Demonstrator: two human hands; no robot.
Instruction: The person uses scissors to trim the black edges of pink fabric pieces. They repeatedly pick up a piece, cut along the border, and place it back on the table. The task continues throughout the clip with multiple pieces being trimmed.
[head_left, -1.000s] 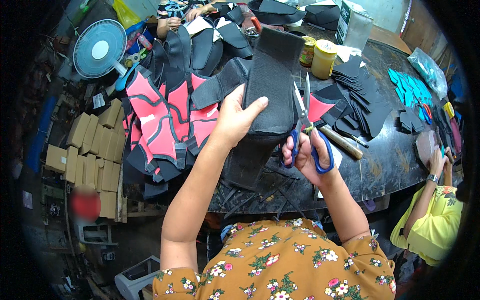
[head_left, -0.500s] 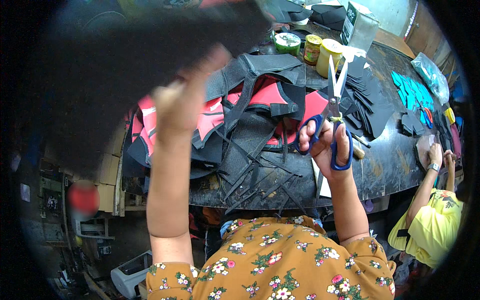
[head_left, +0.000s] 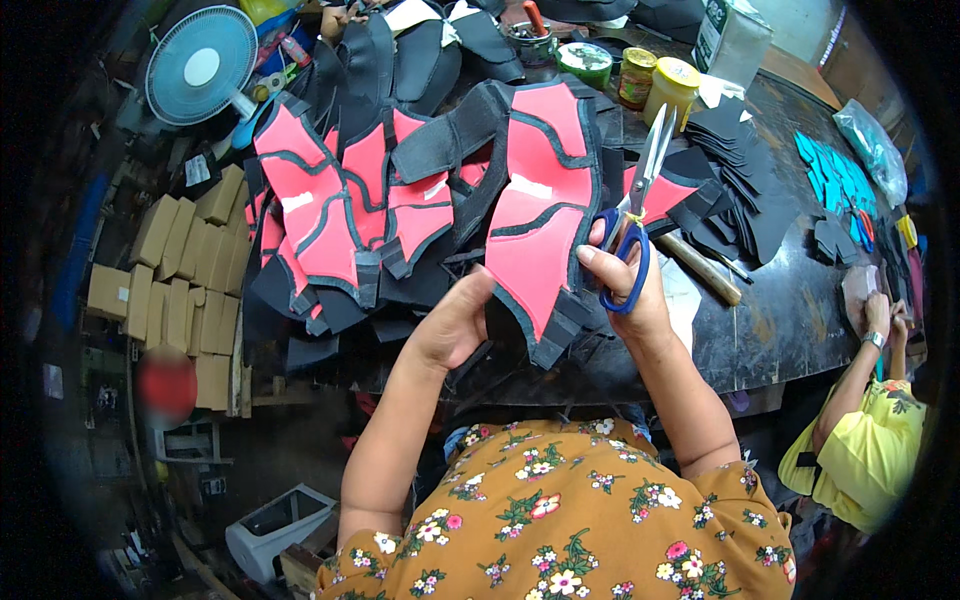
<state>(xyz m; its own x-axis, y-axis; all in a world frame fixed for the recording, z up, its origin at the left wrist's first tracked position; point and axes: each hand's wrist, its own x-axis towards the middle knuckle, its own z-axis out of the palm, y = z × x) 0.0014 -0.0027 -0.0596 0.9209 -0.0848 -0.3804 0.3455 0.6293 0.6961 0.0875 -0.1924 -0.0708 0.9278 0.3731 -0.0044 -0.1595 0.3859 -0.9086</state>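
Note:
A pink panel with black trim point(head_left: 535, 215), seemingly fabric, stands between my hands above the table. My left hand point(head_left: 455, 325) grips its lower left edge, thumb on the pink face. My right hand point(head_left: 637, 290) holds scissors point(head_left: 640, 185) with blue handles, a yellow tie at the pivot and blades pointing up, nearly together. The right thumb rests at the panel's right edge; whether it pinches the panel I cannot tell. Left of the panel lies a pile of similar pink and black pieces point(head_left: 310, 195), with a wide black strap point(head_left: 450, 140) across it.
Behind are a yellow-lidded jar point(head_left: 672, 90), a green tub point(head_left: 585, 65) and a metal can point(head_left: 730, 45). Stacked black cutouts point(head_left: 750, 190) and a wooden-handled tool point(head_left: 705, 270) lie right. A fan point(head_left: 203, 68) and boxes point(head_left: 185, 260) are left; a person in yellow point(head_left: 870, 430) works at far right.
The large dark blurred shape at upper left is gone. My left hand has come down and right, onto the pink panel. The scissors have tilted and their blades have come closer together.

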